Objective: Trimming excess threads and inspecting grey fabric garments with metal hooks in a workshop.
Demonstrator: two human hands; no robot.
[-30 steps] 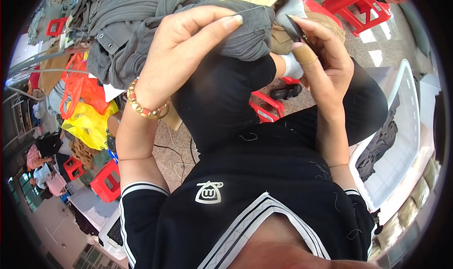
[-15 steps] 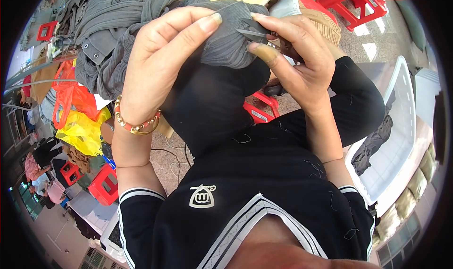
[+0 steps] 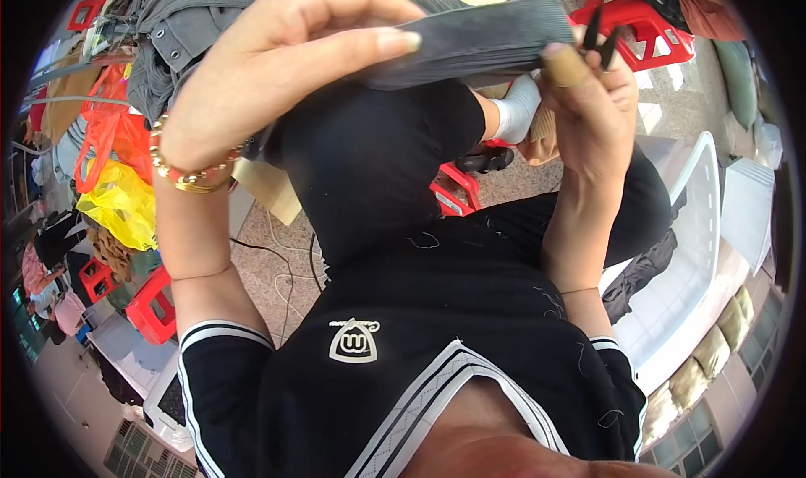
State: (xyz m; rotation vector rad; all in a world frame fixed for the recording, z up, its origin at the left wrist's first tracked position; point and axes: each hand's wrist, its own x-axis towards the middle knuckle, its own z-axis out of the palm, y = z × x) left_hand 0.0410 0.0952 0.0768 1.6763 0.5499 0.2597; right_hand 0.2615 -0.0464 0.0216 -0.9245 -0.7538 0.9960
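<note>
The left hand [image 3: 277,75] pinches a ribbed grey cloth [image 3: 478,46] between thumb and fingers, pulling it flat. The right hand [image 3: 592,117] grips the cloth's far edge with a taped thumb, small black snips [image 3: 600,33] tucked in its fingers, likely ready for trimming.

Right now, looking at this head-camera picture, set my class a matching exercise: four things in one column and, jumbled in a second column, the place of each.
Things:
1. grey ribbed fabric
2. beaded bracelet
3. small black snips
4. white plastic basket

Places:
A. on the left wrist
B. stretched between both hands
C. at the picture's right, on the floor
D. in the right hand

Pairs: 1-B, 2-A, 3-D, 4-C
</note>
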